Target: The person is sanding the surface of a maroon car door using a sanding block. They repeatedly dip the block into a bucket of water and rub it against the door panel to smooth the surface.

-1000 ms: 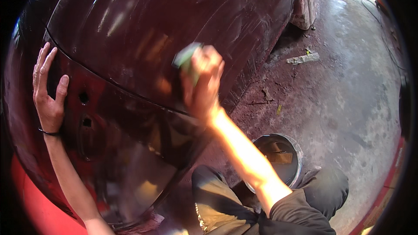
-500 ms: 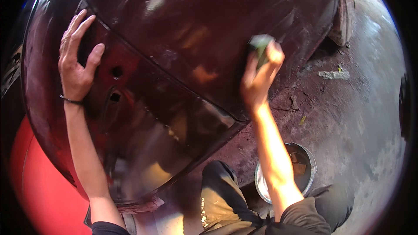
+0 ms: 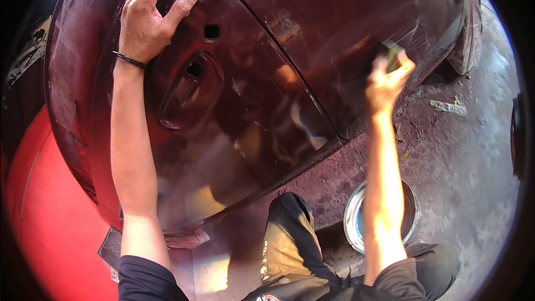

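Note:
A glossy dark maroon car side (image 3: 251, 95) fills the area before me, with a seam between two panels. Spread against its upper left part, my left hand (image 3: 146, 19) is open and holds nothing; its fingertips reach the top edge of the picture. A recessed door-handle cup (image 3: 192, 92) and a small square hole (image 3: 212, 32) lie to the right of that wrist. My right hand (image 3: 390, 81) grips a small green pad (image 3: 394, 56) against the panel beyond the seam. Motion blurs the pad and fingers, so its exact kind is unclear.
A round bucket (image 3: 413, 206) stands on the floor, partly behind my right forearm. A pale strip of scrap (image 3: 447, 107) lies on the dusty grey floor to the right. At the left is a red curved surface (image 3: 50, 189). My bent knee (image 3: 290, 217) is below the panel edge.
My right hand has slid the green pad rightward across the panel. The view has shifted, so the car side and my left hand appear farther right; that hand stays spread on the panel.

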Available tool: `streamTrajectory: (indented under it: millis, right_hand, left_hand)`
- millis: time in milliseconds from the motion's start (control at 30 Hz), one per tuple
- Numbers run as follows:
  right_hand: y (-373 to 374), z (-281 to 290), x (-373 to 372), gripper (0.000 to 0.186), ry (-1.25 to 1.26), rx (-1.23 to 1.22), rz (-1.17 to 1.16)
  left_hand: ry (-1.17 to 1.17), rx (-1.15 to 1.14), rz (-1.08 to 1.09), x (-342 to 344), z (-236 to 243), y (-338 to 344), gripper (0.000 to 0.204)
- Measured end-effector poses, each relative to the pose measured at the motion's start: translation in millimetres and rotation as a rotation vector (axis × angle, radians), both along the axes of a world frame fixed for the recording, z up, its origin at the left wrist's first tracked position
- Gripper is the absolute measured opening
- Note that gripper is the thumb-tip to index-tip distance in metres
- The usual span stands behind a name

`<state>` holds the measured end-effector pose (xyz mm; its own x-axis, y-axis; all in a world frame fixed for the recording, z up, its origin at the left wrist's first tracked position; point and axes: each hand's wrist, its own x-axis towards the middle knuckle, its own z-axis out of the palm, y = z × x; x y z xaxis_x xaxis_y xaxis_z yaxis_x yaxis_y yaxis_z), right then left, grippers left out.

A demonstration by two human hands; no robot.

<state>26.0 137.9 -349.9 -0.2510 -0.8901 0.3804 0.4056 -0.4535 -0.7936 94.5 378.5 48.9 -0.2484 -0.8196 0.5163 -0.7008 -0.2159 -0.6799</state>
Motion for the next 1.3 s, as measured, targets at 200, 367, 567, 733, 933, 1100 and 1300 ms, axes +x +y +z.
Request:
streamTrajectory:
  millis: [200, 367, 567, 733, 933, 1100, 1300]
  right_hand:
    - [54.9, -1.3, 13.9, 0.045, 0.043, -0.215, -0.193]
    - [-133.4, 7.3, -28.2, 0.066, 0.032, 0.219, -0.122]
    - [95.5, -16.4, 31.1, 0.050, 0.059, -0.121, -0.202]
    - [64.5, -12.4, 12.4, 0.059, 0.124, 0.100, -0.103]
    - [-109.1, 19.8, -45.4, 0.054, 0.170, 0.515, -0.066]
    - [66.4, -14.7, 13.7, 0.063, 0.080, 0.245, 0.013]
    - [6.6, -24.3, -6.7, 0.057, 0.259, 0.260, -0.129]
  left_hand:
    - [-0.031, 0.023, -0.099, 13.6, 5.2, -5.0, 0.061]
    - [0.009, 0.072, -0.260, 37.8, 9.0, -12.2, 0.050]
    - [0.001, 0.116, -0.258, 37.7, 10.7, -6.0, 0.047]
    - [0.035, 0.130, -0.220, 38.4, 16.4, -5.8, 0.050]
    - [-0.046, 0.111, -0.164, 44.6, 17.5, -9.7, 0.052]
    - [-0.091, 0.106, -0.090, 34.3, 27.0, 4.8, 0.054]
    - [-0.070, 0.100, -0.068, 35.8, 16.9, -0.5, 0.055]
